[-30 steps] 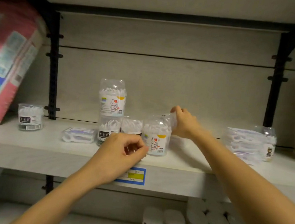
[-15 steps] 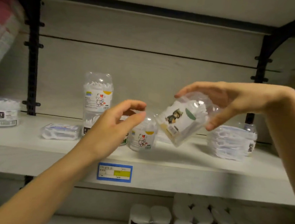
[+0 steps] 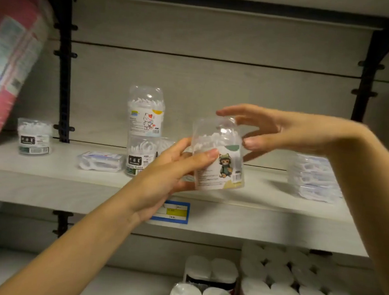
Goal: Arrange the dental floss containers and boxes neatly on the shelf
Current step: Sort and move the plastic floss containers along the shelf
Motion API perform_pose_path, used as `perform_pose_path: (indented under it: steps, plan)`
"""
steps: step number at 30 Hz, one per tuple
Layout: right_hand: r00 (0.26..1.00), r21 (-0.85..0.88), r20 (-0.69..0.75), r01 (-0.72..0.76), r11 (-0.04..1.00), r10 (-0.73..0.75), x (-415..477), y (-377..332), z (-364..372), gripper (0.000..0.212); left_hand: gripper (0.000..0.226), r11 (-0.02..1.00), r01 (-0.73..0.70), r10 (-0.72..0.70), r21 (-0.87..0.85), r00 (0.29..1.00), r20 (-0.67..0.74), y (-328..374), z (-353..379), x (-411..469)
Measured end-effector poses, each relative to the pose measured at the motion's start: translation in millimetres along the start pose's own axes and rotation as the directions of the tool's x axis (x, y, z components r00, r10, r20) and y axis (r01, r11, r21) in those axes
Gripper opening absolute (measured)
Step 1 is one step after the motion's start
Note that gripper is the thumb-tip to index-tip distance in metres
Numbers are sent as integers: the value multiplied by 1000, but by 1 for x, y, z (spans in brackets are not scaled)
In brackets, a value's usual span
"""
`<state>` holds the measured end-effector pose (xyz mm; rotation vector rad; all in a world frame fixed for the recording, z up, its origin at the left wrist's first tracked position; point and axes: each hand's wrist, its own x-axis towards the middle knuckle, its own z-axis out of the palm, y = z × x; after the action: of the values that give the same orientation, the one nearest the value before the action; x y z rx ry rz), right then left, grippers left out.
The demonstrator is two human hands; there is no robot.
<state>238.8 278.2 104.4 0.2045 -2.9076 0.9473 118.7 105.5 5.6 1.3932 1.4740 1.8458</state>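
Note:
A clear floss container with a green cat label (image 3: 220, 156) is upright in the air in front of the shelf (image 3: 242, 211). My left hand (image 3: 175, 169) grips its lower left side. My right hand (image 3: 267, 132) hovers at its domed top, fingers spread, thumb near its right side. Behind, a container with a white cat label (image 3: 145, 112) is stacked on a black-labelled one (image 3: 139, 157). A flat floss box (image 3: 100, 162) lies to their left. Another black-labelled container (image 3: 34, 137) stands far left. A stack of flat floss boxes (image 3: 314, 177) sits at the right.
A large pink and blue package (image 3: 10, 46) leans at the left end of the shelf. Black uprights (image 3: 65, 79) frame the back panel. A blue and yellow price tag (image 3: 172, 212) is on the shelf edge. Packs of paper rolls (image 3: 271, 288) fill the shelf below.
My right hand lifted the green-cat container off the shelf and passed it leftward. My left hand closed on it, and the right hand's fingers have opened off it. The container turned upright.

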Motion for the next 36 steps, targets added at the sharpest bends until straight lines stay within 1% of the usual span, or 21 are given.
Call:
perform_pose_path:
  steps: [2,4,7,9,12,15,19,23,28,32,34,36]
  plan:
    - [990,43,-139,-20,999,25,3,10,20,66,54,1000,-16,16,-6,999,-39,-2,0,-1]
    - [976,146,-218,30,989,2,5,19,38,55,55,1000,-9,9,1,999,-52,-3,-1,-1]
    - [950,241,-311,96,966,-17,5,23,55,51,45,1000,20,-19,12,1000,-17,0,-3,0]
    - [939,273,-345,117,955,-17,3,22,60,51,44,999,41,-41,11,999,-21,1,-4,-1]
    - [931,283,-365,130,950,-19,1,21,63,54,45,999,46,-45,27,999,-30,2,-4,-1]
    - [917,268,-399,130,955,-12,-4,21,61,54,44,998,26,-26,57,1000,-7,4,-1,3]
    - [853,182,-522,136,974,-21,-21,29,56,49,42,995,-30,25,100,998,50,8,18,14]
    - [829,146,-558,147,978,-42,-52,45,40,42,38,986,-59,50,156,997,61,9,57,27]
    - [823,135,-565,153,979,-51,-108,77,12,50,43,978,-81,68,194,995,70,3,123,47]
    - [836,112,-546,132,985,-50,-154,106,-21,49,39,980,-104,94,169,993,67,-4,185,66]
    - [835,96,-547,126,987,-54,-175,118,-38,48,40,979,-114,109,168,993,44,-5,212,77]
    - [820,92,-569,129,987,-55,-192,128,-53,50,50,975,-118,122,190,992,-9,-5,233,90]
